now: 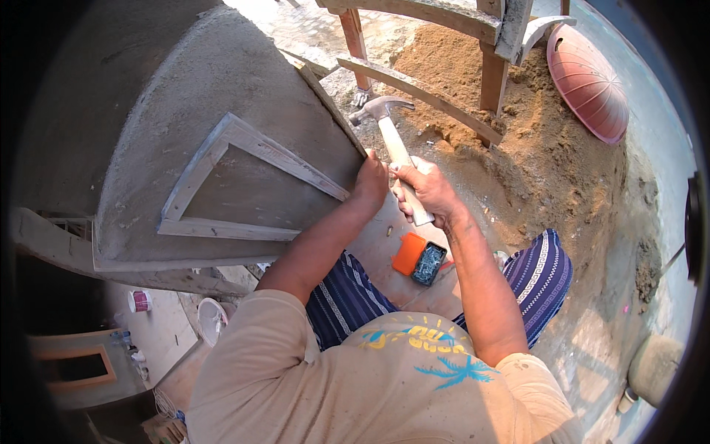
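Note:
My right hand point(430, 190) grips a claw hammer point(396, 140) low on its pale wooden handle, with the steel head pointing up and away from me. Close beside it, my left hand point(372, 180) is closed at the edge of a grey plastered panel point(274, 174); anything between its fingers is hidden. A whitish wooden strip frame point(194, 177), roughly wedge-shaped, lies on the panel's face. Below my hands, a small dark box of nails or screws point(429, 265) sits on the floor with its orange lid point(409, 254) open.
Ahead stands a wooden frame with curved boards point(421, 96) and posts. Behind it rises a heap of brown sand point(532, 163), a pinkish ribbed basin point(589, 85) resting on it against the wall. A rounded grey pot point(657, 370) is at right. A white bucket point(212, 320) stands at lower left.

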Tool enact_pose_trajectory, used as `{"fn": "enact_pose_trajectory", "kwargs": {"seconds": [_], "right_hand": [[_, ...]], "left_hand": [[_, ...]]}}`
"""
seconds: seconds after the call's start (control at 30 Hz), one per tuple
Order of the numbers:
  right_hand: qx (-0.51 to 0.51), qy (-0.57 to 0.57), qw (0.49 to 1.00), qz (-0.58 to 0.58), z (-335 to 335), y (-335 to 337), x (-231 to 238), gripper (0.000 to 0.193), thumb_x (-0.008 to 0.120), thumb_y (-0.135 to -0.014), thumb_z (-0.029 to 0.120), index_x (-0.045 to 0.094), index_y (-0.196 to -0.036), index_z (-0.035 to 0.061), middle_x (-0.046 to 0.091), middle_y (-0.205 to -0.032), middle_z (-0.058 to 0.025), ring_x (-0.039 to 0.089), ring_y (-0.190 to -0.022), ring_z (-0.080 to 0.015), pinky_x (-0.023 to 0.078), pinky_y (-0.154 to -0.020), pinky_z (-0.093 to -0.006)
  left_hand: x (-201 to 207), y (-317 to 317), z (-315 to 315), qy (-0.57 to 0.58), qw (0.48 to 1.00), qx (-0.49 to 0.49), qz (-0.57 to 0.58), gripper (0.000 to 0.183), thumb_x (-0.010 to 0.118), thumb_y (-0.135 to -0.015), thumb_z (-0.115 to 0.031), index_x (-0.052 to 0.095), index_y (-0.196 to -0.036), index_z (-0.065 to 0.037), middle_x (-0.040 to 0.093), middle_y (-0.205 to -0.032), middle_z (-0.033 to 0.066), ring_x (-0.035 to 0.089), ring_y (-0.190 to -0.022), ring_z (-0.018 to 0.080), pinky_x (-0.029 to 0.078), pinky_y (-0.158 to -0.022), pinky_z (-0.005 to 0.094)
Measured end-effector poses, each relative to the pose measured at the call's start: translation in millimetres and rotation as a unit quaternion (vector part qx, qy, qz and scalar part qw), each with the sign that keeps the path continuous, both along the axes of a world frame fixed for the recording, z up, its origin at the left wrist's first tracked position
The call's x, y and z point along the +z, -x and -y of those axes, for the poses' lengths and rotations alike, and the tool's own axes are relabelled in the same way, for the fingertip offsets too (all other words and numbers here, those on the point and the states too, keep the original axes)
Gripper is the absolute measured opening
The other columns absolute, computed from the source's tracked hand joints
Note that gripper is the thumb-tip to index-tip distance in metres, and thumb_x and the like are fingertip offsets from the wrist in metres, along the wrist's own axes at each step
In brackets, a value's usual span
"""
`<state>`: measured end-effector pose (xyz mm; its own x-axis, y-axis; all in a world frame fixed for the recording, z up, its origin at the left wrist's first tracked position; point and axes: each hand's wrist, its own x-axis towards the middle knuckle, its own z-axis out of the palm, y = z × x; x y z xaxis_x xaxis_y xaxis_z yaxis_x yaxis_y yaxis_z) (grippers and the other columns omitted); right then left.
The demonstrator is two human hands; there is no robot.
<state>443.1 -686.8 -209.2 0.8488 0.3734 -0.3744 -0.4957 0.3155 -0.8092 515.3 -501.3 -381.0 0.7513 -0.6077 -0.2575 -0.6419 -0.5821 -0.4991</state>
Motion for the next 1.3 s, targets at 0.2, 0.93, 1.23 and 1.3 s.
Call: {"fn": "enact_pose_trajectory", "kwargs": {"seconds": [0.2,0.93,1.23,1.3], "right_hand": [[0.024,0.110,0.993,-0.022,36,-15,-41,0.025,0.063,-0.103,0.025,0.055,-0.110,0.0027,0.060,-0.069,-0.0039,0.057,-0.047,-0.0103,0.050,-0.037,-0.0287],[0.062,0.356,0.897,-0.255,58,3,-283,0.032,0.067,-0.098,0.025,0.062,-0.105,-0.0055,0.065,-0.070,-0.0115,0.062,-0.049,-0.0207,0.051,-0.039,-0.0386],[0.032,0.362,0.902,-0.234,53,12,-287,0.045,0.070,-0.095,0.023,0.063,-0.116,-0.0155,0.067,-0.079,-0.0165,0.066,-0.055,-0.0241,0.051,-0.042,-0.0419],[0.034,0.347,0.905,-0.243,54,13,-286,0.044,0.069,-0.095,0.025,0.063,-0.114,-0.0145,0.067,-0.077,-0.0158,0.065,-0.054,-0.0247,0.051,-0.041,-0.0426]], "left_hand": [[76,21,3,-0.137,0.990,0.012,0.039,0.034,0.054,-0.100,-0.027,0.071,-0.122,-0.009,0.073,-0.123,0.0099,0.064,-0.122,0.0269,0.038,-0.108,0.0437],[-23,135,-32,0.247,0.816,0.098,-0.512,0.023,0.071,-0.093,-0.023,0.075,-0.107,-0.006,0.075,-0.101,0.0162,0.073,-0.099,0.0347,0.056,-0.085,0.0490],[-150,194,82,0.225,0.929,-0.024,-0.291,0.016,0.063,-0.092,-0.020,0.075,-0.100,-0.015,0.065,-0.104,0.0034,0.066,-0.096,0.0231,0.058,-0.069,0.0400],[-154,200,84,0.206,0.934,-0.040,-0.289,0.016,0.062,-0.092,-0.021,0.075,-0.099,-0.016,0.065,-0.101,0.0036,0.066,-0.095,0.0228,0.056,-0.068,0.0380]]}}
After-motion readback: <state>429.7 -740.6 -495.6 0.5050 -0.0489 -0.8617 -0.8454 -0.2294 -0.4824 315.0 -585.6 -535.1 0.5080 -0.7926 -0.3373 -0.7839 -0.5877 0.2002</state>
